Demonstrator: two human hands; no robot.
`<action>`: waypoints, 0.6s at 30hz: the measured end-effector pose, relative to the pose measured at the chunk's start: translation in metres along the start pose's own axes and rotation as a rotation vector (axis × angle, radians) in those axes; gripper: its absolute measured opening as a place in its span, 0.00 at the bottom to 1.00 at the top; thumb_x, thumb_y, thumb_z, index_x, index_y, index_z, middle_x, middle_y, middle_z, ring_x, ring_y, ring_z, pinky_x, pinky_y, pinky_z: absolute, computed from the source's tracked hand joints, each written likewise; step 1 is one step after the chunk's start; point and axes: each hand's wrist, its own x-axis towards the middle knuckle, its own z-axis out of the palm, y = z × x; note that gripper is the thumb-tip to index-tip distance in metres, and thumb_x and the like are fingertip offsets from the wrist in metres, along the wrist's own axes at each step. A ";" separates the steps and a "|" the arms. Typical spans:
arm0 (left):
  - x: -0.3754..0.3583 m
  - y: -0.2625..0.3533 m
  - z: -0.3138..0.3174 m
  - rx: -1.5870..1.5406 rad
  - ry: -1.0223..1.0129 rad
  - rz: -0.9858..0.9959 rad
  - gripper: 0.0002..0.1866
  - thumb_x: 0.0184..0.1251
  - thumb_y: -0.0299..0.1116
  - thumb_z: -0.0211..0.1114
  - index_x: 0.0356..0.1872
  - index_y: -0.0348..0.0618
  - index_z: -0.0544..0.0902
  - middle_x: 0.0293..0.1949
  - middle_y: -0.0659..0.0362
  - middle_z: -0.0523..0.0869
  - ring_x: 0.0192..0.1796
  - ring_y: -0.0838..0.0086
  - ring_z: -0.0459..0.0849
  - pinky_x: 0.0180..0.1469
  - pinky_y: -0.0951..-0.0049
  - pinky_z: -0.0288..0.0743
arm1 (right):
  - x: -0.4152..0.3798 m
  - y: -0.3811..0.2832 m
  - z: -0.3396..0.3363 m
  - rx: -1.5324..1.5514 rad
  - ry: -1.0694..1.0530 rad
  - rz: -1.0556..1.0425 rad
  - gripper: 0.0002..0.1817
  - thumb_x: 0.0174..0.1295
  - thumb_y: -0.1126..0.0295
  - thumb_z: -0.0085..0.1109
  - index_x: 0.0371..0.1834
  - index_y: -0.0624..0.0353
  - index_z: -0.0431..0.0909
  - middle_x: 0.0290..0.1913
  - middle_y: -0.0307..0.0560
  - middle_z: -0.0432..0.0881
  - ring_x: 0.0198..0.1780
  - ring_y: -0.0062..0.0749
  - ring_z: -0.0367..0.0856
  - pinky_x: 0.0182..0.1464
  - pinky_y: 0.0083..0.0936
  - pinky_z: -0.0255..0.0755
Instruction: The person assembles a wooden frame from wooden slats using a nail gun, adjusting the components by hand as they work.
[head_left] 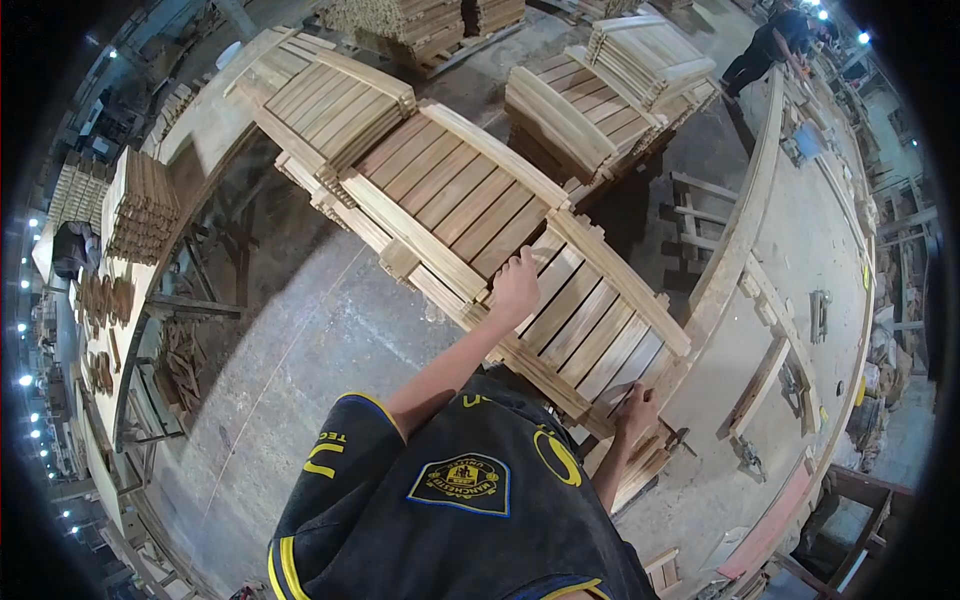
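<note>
A slatted wooden panel (590, 310) lies in front of me, its pale slats set between two long side rails. My left hand (516, 285) is closed over the panel's left end, with the fingertips at the outermost slat. At the opposite end, my right hand (638, 408) has its fingers curled on the panel's right edge; the exact grip is partly hidden. Left of this panel, another slatted panel (460, 195) of browner slats rests on a stack. A small dark metal tool (680, 440) lies just right of my right hand.
A curved worktable (745, 325) on the right bears metal clamps (790, 385) and wooden strips. More panels are stacked at the left (335, 105) and behind (575, 110). A person (770, 50) stands at the far right. Wooden frames (700, 215) lean on the floor.
</note>
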 end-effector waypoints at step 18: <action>0.009 -0.006 0.008 -0.083 -0.027 -0.079 0.20 0.58 0.31 0.60 0.49 0.35 0.66 0.39 0.40 0.81 0.43 0.46 0.82 0.44 0.50 0.77 | 0.005 0.007 0.004 -0.074 -0.003 0.022 0.19 0.56 0.60 0.55 0.31 0.71 0.74 0.26 0.62 0.78 0.31 0.53 0.76 0.39 0.42 0.68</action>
